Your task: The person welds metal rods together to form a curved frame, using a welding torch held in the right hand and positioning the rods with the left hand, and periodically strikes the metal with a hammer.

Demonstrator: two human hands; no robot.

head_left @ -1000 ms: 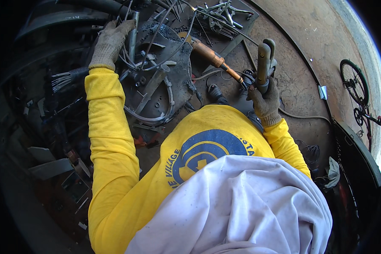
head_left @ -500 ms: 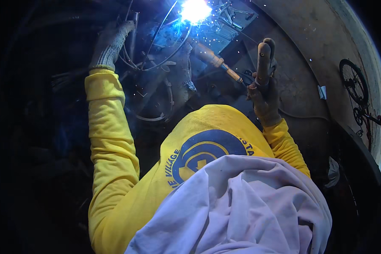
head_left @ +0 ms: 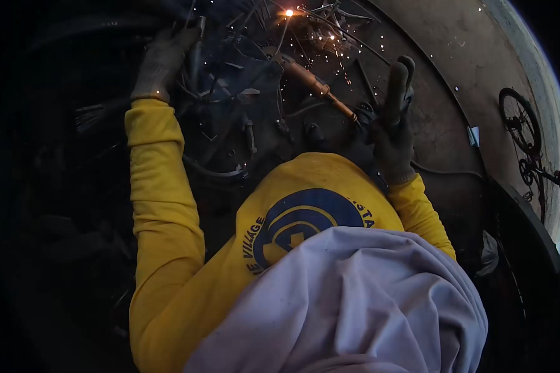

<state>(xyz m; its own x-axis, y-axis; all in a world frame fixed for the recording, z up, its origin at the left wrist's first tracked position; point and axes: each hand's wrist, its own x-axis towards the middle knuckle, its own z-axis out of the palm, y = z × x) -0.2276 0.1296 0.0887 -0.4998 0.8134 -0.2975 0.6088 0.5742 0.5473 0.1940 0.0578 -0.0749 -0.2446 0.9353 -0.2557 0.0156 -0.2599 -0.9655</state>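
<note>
My left hand (head_left: pixel 162 65), in a knitted work glove, is closed at the upper left around a metal piece, seemingly the short tube (head_left: pixel 196 53); its fingertips are dark. My gloved right hand (head_left: pixel 393 149) is wrapped round a welding electrode holder (head_left: pixel 397 93) on the right. From its top a thin welding electrode (head_left: pixel 345 33) slants up and left to a small glowing orange spot (head_left: pixel 289 12). Sparks scatter about that spot. Between my hands lies a tool with a brownish-orange handle (head_left: pixel 308 78), its kind unclear.
Bent metal rods and scraps (head_left: pixel 224 171) lie in the shadow below the glowing spot. A cable (head_left: pixel 445 171) runs right from near my right hand. A bicycle (head_left: pixel 521 121) stands at the far right. A pale cloth (head_left: pixel 354 292) hangs over my yellow shirt.
The bright blue-white welding arc has gone out, leaving an orange glow and sparks; the scene is darker. My right hand has shifted slightly right with the holder; my left stays put.
</note>
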